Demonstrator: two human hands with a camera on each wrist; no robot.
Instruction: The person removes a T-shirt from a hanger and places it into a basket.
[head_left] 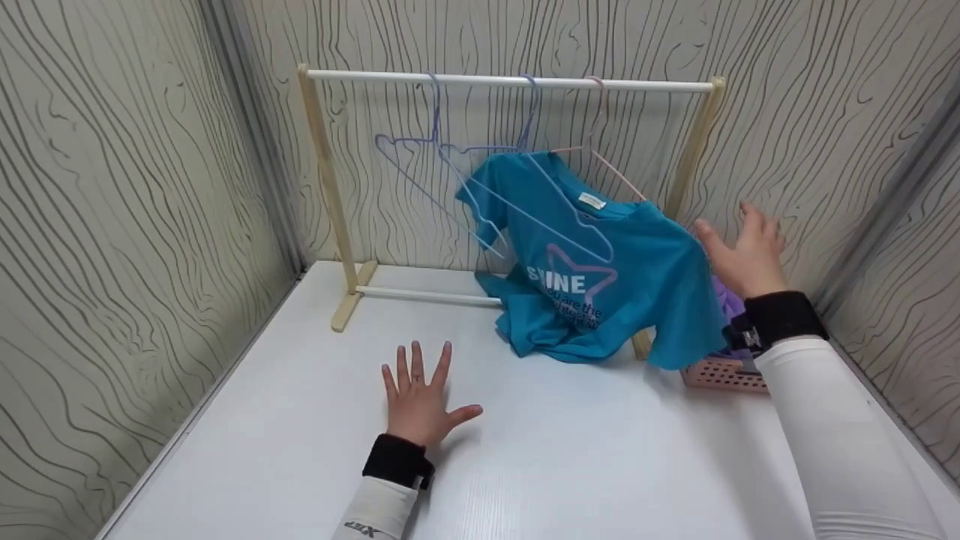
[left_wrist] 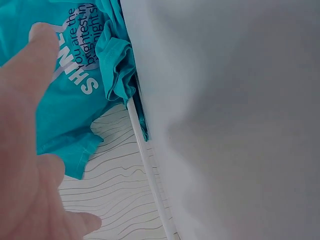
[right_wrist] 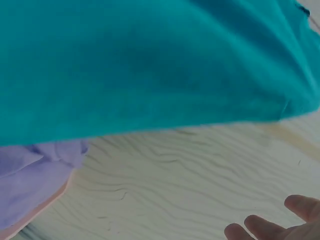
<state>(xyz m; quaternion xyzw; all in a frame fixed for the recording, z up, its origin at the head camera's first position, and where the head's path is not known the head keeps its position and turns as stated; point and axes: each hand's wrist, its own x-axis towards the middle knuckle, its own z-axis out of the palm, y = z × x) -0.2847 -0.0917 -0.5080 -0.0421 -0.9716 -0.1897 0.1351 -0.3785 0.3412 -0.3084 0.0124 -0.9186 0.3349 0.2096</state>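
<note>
A teal T-shirt (head_left: pixel 637 255) with a star and "SHINE" print hangs on a pink hanger (head_left: pixel 600 127), its lower part bunched on the table. My right hand (head_left: pixel 750 251) is raised beside the shirt's right shoulder, fingers spread, holding nothing. In the right wrist view its fingertips (right_wrist: pixel 262 227) lie apart from the shirt's sleeve. Low over the white table, my left hand (head_left: pixel 418 409) has its fingers spread and grips nothing. Two blue hangers, one at the left (head_left: pixel 435 112) and one in the middle (head_left: pixel 531 112), hang from the rail, overlapping the shirt in the head view.
The rack has a white rail (head_left: pixel 480 79) and wooden posts (head_left: pixel 326 180). Behind the shirt's right sleeve stands a pink basket (head_left: pixel 724 375) with purple cloth (head_left: pixel 727 304) in it. Patterned walls (head_left: pixel 112 187) enclose the table (head_left: pixel 300 420) at the back and sides.
</note>
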